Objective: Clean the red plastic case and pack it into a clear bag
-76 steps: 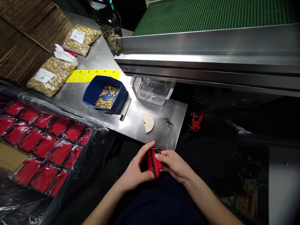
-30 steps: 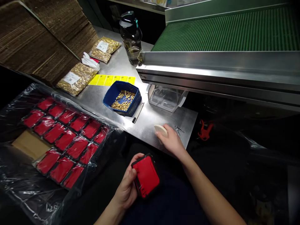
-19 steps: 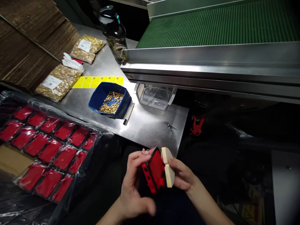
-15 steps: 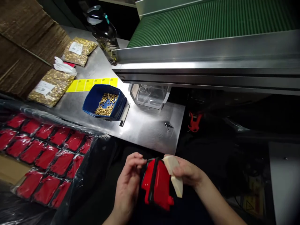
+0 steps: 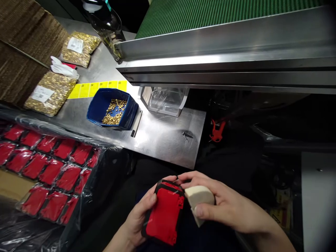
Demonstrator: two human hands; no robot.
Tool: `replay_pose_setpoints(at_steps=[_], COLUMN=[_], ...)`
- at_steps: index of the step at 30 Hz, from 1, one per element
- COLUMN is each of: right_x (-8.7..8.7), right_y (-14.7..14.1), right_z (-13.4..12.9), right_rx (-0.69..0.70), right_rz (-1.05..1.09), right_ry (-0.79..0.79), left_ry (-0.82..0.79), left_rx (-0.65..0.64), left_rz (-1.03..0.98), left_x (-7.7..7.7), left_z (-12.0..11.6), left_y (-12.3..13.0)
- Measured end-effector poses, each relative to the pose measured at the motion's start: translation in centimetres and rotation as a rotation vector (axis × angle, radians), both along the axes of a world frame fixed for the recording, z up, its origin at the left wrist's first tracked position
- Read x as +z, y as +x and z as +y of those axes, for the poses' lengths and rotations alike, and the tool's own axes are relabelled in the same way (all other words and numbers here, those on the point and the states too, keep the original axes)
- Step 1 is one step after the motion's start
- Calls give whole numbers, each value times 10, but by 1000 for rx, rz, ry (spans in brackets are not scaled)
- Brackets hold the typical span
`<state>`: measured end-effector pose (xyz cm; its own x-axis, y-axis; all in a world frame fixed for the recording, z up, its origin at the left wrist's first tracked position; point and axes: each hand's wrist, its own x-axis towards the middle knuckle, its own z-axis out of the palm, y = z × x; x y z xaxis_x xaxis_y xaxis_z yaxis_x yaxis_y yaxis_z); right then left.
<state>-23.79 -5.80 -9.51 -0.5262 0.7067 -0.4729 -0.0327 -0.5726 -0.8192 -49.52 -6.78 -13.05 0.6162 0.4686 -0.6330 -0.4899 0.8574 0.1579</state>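
A red case with black edges (image 5: 163, 213) lies in my left hand (image 5: 140, 215), its broad red face turned up and the thumb resting on its left edge. My right hand (image 5: 223, 201) grips a cream-coloured pad (image 5: 200, 196) between thumb and fingers, close to the right side of the case. Its fingertips reach the case's top edge; whether they touch it is hard to tell. Further off, a blue bin (image 5: 131, 112) on the metal table (image 5: 162, 140) holds small brass-coloured pieces (image 5: 114, 113).
Wrapped red cases (image 5: 54, 171) fill a plastic-lined box at left. Bags of brass pieces (image 5: 51, 92), a yellow label strip (image 5: 97, 88), a bottle (image 5: 107, 29), a clear bin (image 5: 166, 101) and clippers (image 5: 187, 134) are on the table. A green conveyor (image 5: 223, 17) runs above.
The red case has turned so its broad face shows, and my left hand has closed around it. My right hand, with the pad, has shifted slightly right. The view has moved a little.
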Motion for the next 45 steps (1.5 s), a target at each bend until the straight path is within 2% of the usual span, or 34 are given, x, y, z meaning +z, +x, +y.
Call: replay_pose_setpoints(at_steps=[3,5,9,12,17,20,24,28,32,37,41,45], right_x=[5,10,23,27,18,13,8,4,5,8,12,17], right_y=[8,9,0,-11,-21,-23,-31,-38,-33,-33,-34,-35], right_z=[-15,-26,-39,-41,-44,-51,-60,-60,-54,-47,-39,-32], right_rx=[-80,-60,104,205,384,444,539,555,601,646,746,832], right_rz=[-205,-300,-426,-451,-595,-658,-735,-735,-678,-673,-670,-614], right_ry=[-34,-18,245,443,782,969,1109,1120,1017,1016,887,830], left_ry=[-16,-66,-155,-110,-90,-84,-50,12,-56,-14,-113,-62], left_rx=[39,48,5,-47,-69,-116,-224,-333,-320,-347,-338,-386], left_rz=[-58,-28,88,169,217,245,365,461,424,432,451,459], left_x=[6,14,38,47,37,31,30,29,27,24,23,26], left_z=[2,2,2,0,-7,-8,-9,-11,-11,-9,-8,-5], left_y=[3,5,6,8,12,11,11,13,15,19,18,19])
